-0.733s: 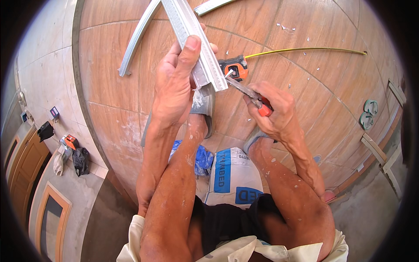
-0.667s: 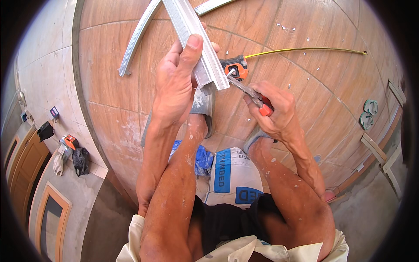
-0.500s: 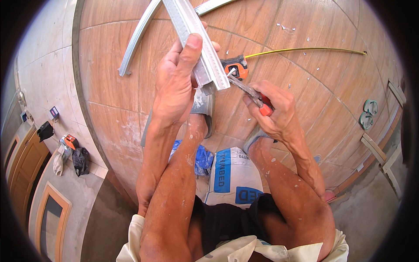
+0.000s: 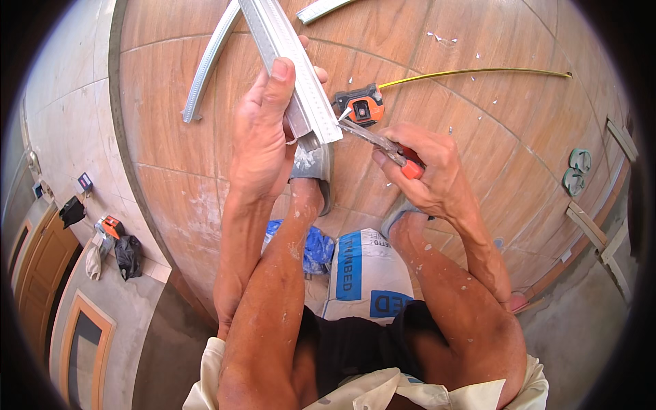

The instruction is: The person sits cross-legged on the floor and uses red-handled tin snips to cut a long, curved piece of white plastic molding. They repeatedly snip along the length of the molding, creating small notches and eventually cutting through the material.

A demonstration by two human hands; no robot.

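Observation:
My left hand (image 4: 263,133) is closed round a silvery metal profile strip (image 4: 304,89), thumb on top, with its cut end toward me. My right hand (image 4: 427,164) grips red-handled tin snips (image 4: 383,145). Their jaws meet the strip's right corner, where a small pointed sliver of metal (image 4: 346,114) sticks up. Just beyond the jaws, an orange and black tape measure (image 4: 362,104) lies on the floor with its yellow blade (image 4: 471,73) drawn out to the right.
Other metal strips (image 4: 208,65) lie on the wood-look tiled floor (image 4: 171,137). Small metal offcuts (image 4: 444,39) are scattered at far right. A white and blue sack (image 4: 372,273) lies between my legs. Green sandals (image 4: 577,171) and wooden boards (image 4: 586,225) are at right.
The metal strip and my left hand have shifted slightly left. The snips have moved left with them, their jaws still at the strip's corner.

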